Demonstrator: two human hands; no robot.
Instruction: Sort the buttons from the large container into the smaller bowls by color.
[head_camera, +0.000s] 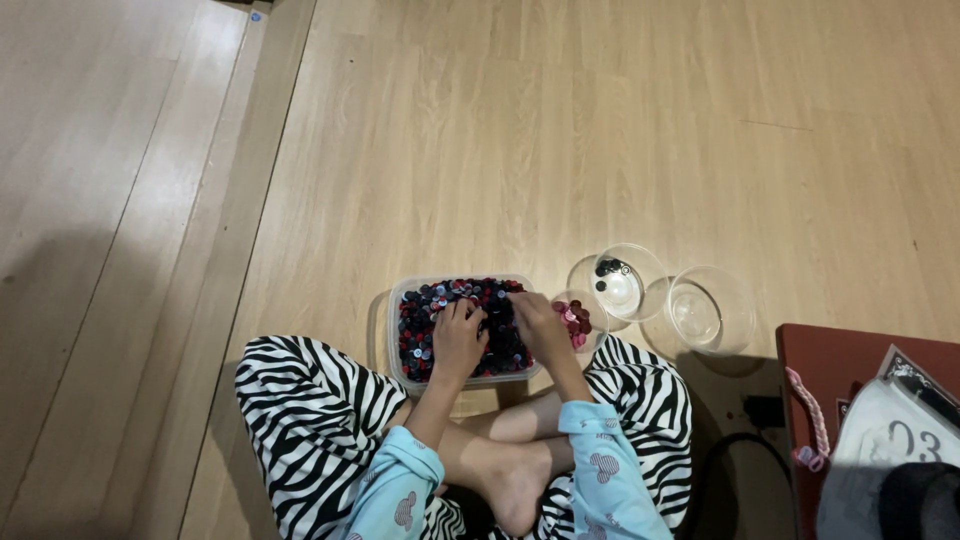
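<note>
A clear rectangular plastic tub (394, 300) sits on the wooden floor in front of my crossed legs, filled with several small round black, red and grey buttons (455, 292). My left hand (458, 338) rests in the tub on the buttons, fingers curled. My right hand (540, 322) lies on the buttons at the tub's right side, fingers bent down into them. Whether either hand pinches a button is hidden.
Three clear round bowls stand right of the tub: one with pink-red buttons (576, 318), one with a few black buttons (618, 280), one with nothing in it (708, 310). A dark red surface (815, 350) with a bag lies at the lower right.
</note>
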